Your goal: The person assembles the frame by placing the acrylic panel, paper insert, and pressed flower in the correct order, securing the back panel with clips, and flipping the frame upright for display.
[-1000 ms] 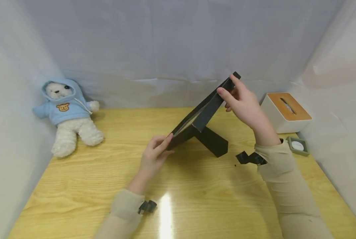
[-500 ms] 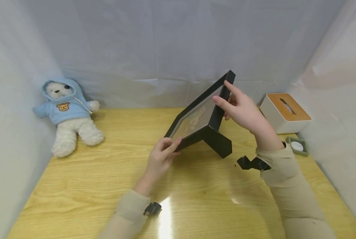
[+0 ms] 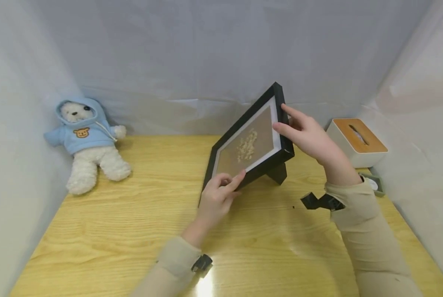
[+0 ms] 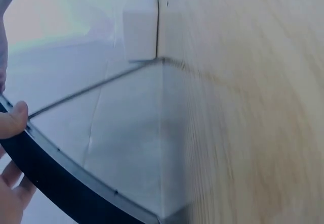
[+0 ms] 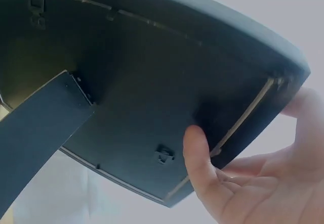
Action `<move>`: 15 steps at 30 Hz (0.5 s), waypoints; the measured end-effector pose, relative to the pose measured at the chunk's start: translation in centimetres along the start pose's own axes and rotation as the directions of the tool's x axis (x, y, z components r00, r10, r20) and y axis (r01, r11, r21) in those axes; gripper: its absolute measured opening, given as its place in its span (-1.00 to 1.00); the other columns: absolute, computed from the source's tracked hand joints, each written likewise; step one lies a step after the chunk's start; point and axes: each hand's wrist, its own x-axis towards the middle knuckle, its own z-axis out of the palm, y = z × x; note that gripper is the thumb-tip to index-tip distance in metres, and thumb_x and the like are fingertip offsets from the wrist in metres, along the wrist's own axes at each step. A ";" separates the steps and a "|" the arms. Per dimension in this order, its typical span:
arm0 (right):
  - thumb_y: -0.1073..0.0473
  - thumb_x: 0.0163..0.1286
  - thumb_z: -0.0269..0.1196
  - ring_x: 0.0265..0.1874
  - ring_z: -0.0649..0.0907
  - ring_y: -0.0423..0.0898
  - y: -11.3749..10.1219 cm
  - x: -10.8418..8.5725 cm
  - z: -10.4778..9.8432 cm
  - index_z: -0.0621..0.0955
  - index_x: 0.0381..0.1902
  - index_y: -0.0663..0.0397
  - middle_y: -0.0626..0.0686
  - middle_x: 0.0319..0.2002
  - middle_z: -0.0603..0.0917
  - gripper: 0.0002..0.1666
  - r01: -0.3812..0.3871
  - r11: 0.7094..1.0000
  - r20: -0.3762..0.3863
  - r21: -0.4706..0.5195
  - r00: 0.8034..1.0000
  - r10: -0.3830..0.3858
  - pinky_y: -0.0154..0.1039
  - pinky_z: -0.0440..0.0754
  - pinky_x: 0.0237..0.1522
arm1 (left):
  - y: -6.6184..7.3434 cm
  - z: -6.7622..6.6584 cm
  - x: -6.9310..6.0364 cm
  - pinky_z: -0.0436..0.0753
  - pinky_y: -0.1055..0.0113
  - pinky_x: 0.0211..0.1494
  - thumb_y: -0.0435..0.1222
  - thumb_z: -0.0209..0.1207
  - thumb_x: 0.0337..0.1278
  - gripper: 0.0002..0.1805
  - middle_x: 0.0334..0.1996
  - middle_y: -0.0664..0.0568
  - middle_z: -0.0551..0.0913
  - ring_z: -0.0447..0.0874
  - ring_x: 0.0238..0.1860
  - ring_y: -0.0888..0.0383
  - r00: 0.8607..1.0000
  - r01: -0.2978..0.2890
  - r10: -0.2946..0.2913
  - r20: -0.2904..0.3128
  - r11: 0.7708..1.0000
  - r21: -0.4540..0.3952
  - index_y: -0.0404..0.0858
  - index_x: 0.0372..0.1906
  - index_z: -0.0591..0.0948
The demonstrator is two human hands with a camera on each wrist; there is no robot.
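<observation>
A black picture frame (image 3: 286,152) with a white mat stands tilted over the table, its front turned partly toward the head camera. Behind the glass is a brown picture with a pale gold pattern (image 3: 247,146). My left hand (image 3: 215,200) holds the near lower edge, thumb on the front. The right hand (image 3: 312,138) grips the right edge near its upper part. The right wrist view shows the dark back with its support leg (image 5: 40,128) folded out and small metal hangers (image 5: 163,154). Whether the lower left corner touches the table cannot be told.
A white plush bear (image 3: 87,140) in a blue hoodie leans at the back left. At the back right stands a white tissue box (image 3: 370,160) with a wooden top, beside a small green tray (image 3: 380,187) partly hidden by the right sleeve. Pale cloth walls (image 3: 150,62) enclose the wooden table (image 3: 113,235).
Both hands have turned the picture frame, so its front has swung from nearly edge-on into view. My left hand has moved right and slightly down; the support leg is now mostly hidden behind the frame.
</observation>
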 end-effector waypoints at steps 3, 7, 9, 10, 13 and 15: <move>-0.24 0.40 0.06 0.38 0.19 0.14 -0.2 -0.5 -0.3 -0.02 0.52 -0.18 0.16 0.47 0.07 -0.11 0.010 1.000 0.039 -0.011 0.999 -0.009 0.20 0.26 0.27 | 0.7 0.6 0.0 0.59 0.26 -0.30 -0.41 0.41 -0.12 -0.22 -0.32 -0.07 0.51 0.51 -0.36 0.07 1.000 0.011 -0.010 -0.016 0.999 0.031 0.04 0.32 0.46; -0.25 0.40 0.07 0.29 0.32 0.05 -0.3 -1.2 -0.6 -0.02 0.52 -0.13 0.15 0.43 0.19 -0.10 0.021 0.999 0.071 -0.036 0.997 -0.019 0.10 0.38 0.18 | 1.5 1.4 -0.1 0.61 0.30 -0.32 -0.44 0.37 -0.07 -0.32 -0.30 -0.09 0.50 0.50 -0.36 0.06 0.998 0.045 -0.041 -0.046 0.995 0.093 -0.01 0.26 0.52; -0.25 0.39 0.07 0.05 0.47 0.01 -0.3 -1.6 -0.6 0.00 0.51 -0.12 0.19 0.21 0.44 -0.11 0.025 0.998 0.066 -0.063 0.998 -0.021 0.00 0.44 0.03 | 1.9 1.8 -0.1 0.62 0.30 -0.34 -0.43 0.35 -0.03 -0.39 -0.29 -0.09 0.51 0.51 -0.36 0.06 0.996 0.068 -0.060 -0.065 0.990 0.123 -0.02 0.21 0.56; -0.26 0.39 0.07 -0.13 0.50 -0.01 -0.3 -1.7 -0.7 0.01 0.51 -0.13 0.18 0.00 0.53 -0.12 0.022 0.997 0.060 -0.076 0.998 -0.018 -0.04 0.46 -0.08 | 2.1 1.9 -0.2 0.62 0.30 -0.36 -0.42 0.34 0.00 -0.42 -0.29 -0.09 0.50 0.51 -0.35 0.07 0.995 0.078 -0.069 -0.070 0.988 0.136 -0.02 0.19 0.57; -0.27 0.39 0.06 -0.48 0.37 -0.02 -0.5 -2.1 -0.7 0.08 0.50 -0.16 0.11 -0.38 0.45 -0.15 0.010 0.991 0.018 -0.131 1.000 -0.008 -0.10 0.41 -0.36 | 2.6 2.3 -0.2 0.61 0.30 -0.42 -0.37 0.31 0.07 -0.49 -0.29 -0.06 0.51 0.50 -0.36 0.08 0.993 0.097 -0.084 -0.079 0.981 0.170 0.00 0.17 0.58; -0.27 0.40 0.04 -0.50 0.38 0.02 -0.7 -2.3 -0.8 0.13 0.49 -0.14 0.13 -0.37 0.48 -0.19 0.000 0.986 -0.013 -0.167 1.000 -0.003 -0.09 0.42 -0.42 | 2.9 2.6 -0.1 0.60 0.31 -0.46 -0.35 0.30 0.09 -0.51 -0.30 -0.04 0.51 0.51 -0.36 0.10 0.993 0.101 -0.087 -0.082 0.977 0.186 0.00 0.17 0.58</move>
